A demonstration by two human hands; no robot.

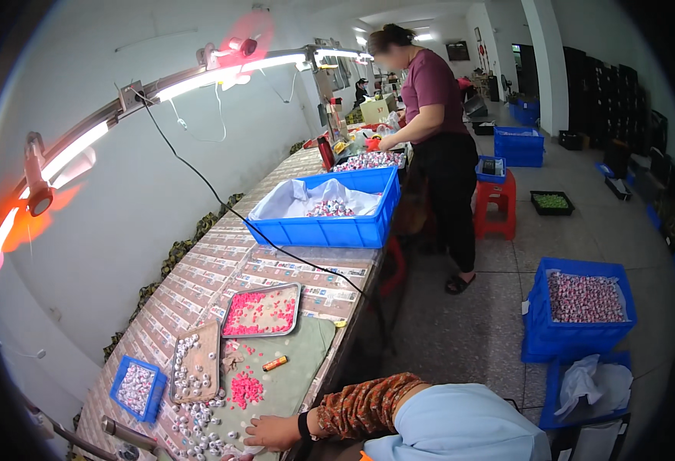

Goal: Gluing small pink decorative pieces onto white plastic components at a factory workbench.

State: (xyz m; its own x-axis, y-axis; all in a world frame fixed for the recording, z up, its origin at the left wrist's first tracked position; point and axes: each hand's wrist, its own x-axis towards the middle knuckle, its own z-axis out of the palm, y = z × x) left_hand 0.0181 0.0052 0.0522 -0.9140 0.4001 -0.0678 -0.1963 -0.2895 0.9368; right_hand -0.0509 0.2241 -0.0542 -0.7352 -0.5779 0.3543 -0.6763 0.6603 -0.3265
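Observation:
My right hand [274, 432], with a dark band at the wrist, rests on the green mat [311, 349] with its fingers stretched out. No object shows in it. At the lower edge a sliver of my left hand [238, 456] is visible; its fingers are cut off from view. Small white round pieces with dark marks [196, 430] lie scattered beside my hands. Just beyond them is a heap of small pink pieces [246, 389]. An orange cylindrical tube [274, 363] lies on the mat. More white pieces sit on a tan tray [213, 338], and pink ones on a metal tray [300, 300].
A small blue basket [155, 399] and a metal flask [126, 432] stand at the left. Farther up the table is a large blue crate [322, 230]; a dark cable hangs across it. Another person [433, 100] stands beyond. Blue crates [579, 338] and a red stool [496, 207] occupy the right floor.

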